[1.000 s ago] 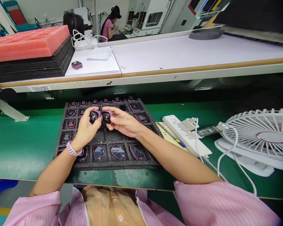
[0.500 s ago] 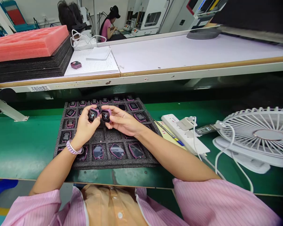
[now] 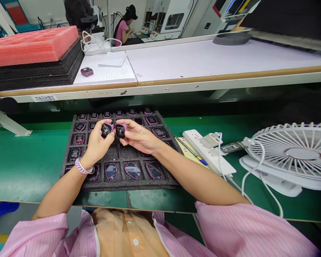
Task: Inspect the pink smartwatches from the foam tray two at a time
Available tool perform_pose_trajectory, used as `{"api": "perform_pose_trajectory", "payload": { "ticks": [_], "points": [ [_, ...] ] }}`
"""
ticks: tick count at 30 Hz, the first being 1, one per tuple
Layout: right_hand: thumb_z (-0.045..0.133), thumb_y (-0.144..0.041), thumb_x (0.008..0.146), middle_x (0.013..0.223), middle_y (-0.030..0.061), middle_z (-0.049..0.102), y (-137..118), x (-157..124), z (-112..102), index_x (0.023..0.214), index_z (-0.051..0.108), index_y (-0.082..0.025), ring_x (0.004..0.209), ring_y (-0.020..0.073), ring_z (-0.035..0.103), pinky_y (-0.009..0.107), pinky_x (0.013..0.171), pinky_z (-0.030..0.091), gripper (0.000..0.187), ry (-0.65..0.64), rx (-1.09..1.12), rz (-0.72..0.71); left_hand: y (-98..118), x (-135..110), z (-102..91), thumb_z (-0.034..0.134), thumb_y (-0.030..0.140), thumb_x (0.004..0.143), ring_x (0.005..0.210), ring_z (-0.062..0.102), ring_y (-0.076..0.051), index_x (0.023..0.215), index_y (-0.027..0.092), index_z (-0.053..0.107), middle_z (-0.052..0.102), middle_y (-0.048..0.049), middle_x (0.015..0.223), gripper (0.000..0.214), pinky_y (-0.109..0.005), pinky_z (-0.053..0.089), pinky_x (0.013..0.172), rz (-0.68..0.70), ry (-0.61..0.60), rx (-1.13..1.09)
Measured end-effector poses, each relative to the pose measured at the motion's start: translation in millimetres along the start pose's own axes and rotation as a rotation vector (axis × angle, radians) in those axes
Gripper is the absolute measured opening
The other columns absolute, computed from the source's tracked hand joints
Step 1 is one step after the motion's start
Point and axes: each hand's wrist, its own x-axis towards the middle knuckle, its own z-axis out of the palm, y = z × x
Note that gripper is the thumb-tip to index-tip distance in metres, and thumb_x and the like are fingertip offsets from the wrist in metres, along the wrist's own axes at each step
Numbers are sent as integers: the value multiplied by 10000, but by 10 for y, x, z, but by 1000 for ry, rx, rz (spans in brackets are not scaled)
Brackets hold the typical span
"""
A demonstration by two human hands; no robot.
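Note:
My left hand [image 3: 98, 140] is closed around a purple smartwatch case [image 3: 106, 130], its lit dark screen turned up toward me. A second purple smartwatch case [image 3: 120, 131], also with a lit screen, is pinched in my right hand [image 3: 139, 137]. The two watch cases are side by side with a small gap. Both hands are above a dark grey foam tray [image 3: 112, 152], whose square pockets hold several similar purple watch cases. Some of those show white text on their screens; the front row [image 3: 111, 171] looks dark and glossy. My hands and forearms hide part of the tray.
To the right are a pen [image 3: 191, 151], a white power strip [image 3: 208, 151] and a white fan [image 3: 302, 153] with loose cables. On the raised shelf sit red foam [image 3: 34, 44], a lined notebook [image 3: 107, 75] and another watch case [image 3: 87, 71]. Two people are beyond the shelf.
Both hands keep hold of their watch cases in nearly the same place. The view has shifted slightly, and the dark-haired person in the background has turned or moved a little.

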Motion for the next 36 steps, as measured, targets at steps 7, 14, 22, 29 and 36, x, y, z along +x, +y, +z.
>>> {"api": "perform_pose_trajectory", "payload": {
  "ticks": [7, 14, 22, 29, 36],
  "points": [
    [927, -326, 831, 1023, -20, 664, 5, 1, -9, 1250, 632, -251, 721, 106, 634, 241, 688, 548, 518, 5, 8, -13, 3, 5, 10, 648, 267, 804, 1027, 681, -201, 1224, 171, 597, 698, -89, 1179, 433, -359, 534, 974, 15, 10, -18],
    [925, -326, 847, 985, -31, 639, 4, -10, 2, 1242, 638, -244, 714, 101, 638, 240, 699, 571, 495, -8, -5, -25, 14, 0, 0, 636, 259, 797, 961, 689, -192, 1216, 163, 602, 715, -70, 1080, 431, -345, 546, 926, 26, -10, 34],
    [930, -336, 852, 988, -31, 633, 0, -20, -5, 1230, 667, -255, 716, 98, 649, 229, 699, 572, 468, -8, -10, -24, 31, 5, -3, 637, 224, 798, 961, 690, -195, 1184, 179, 611, 717, -58, 1062, 390, -351, 544, 943, 20, -8, 62],
    [938, -335, 826, 951, -32, 636, -24, -23, 27, 1251, 655, -255, 710, 110, 639, 242, 692, 573, 516, 5, -25, -20, 42, 5, -5, 659, 266, 824, 992, 673, -194, 1201, 181, 600, 697, -71, 1130, 392, -339, 529, 941, 24, -5, 30],
    [921, -310, 859, 950, -19, 701, -7, 3, -14, 1297, 662, -252, 771, 125, 711, 216, 722, 570, 513, 25, 28, 11, -21, 32, -5, 687, 290, 807, 1006, 646, -190, 1219, 165, 608, 683, -84, 1154, 437, -323, 527, 895, -20, 29, 16]
  ]
}}
